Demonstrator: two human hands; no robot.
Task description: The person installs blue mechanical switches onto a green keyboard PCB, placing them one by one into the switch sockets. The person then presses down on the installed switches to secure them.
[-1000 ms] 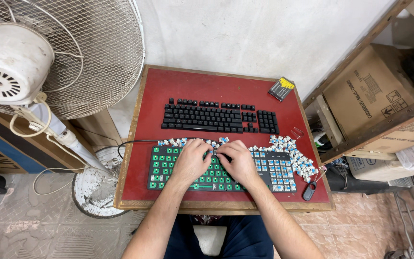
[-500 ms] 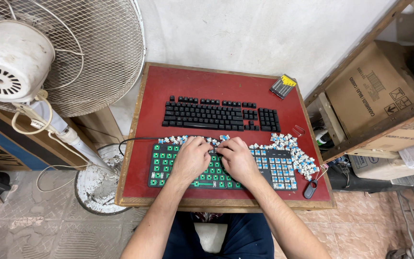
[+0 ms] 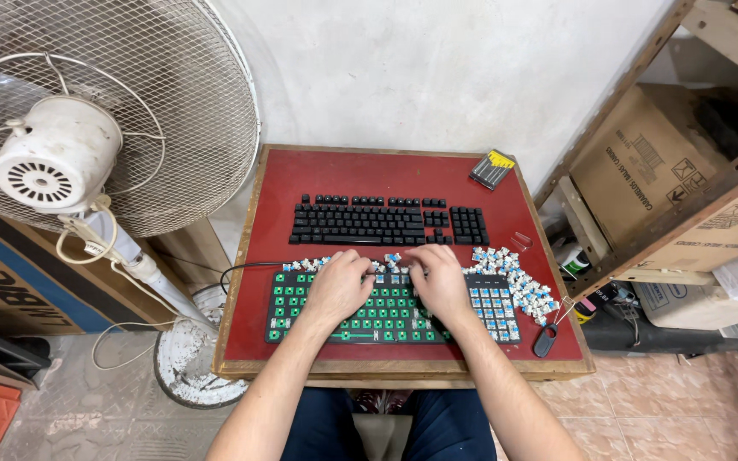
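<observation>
Left hand point(image 3: 337, 286), right hand point(image 3: 439, 280) rest palm-down, fingers curled, on stripped keyboard point(image 3: 301, 303) top row; grip unclear. Keyboard long axis left-right; loose switches point(image 3: 518, 277) right of keyboard, nearer right hand.

The view sits a little closer and lower over the table point(image 3: 275, 350); both hands, left point(image 3: 341, 286) and right point(image 3: 437, 280), keep to the same spot on the green board point(image 3: 296, 316), fingers barely shifted
</observation>
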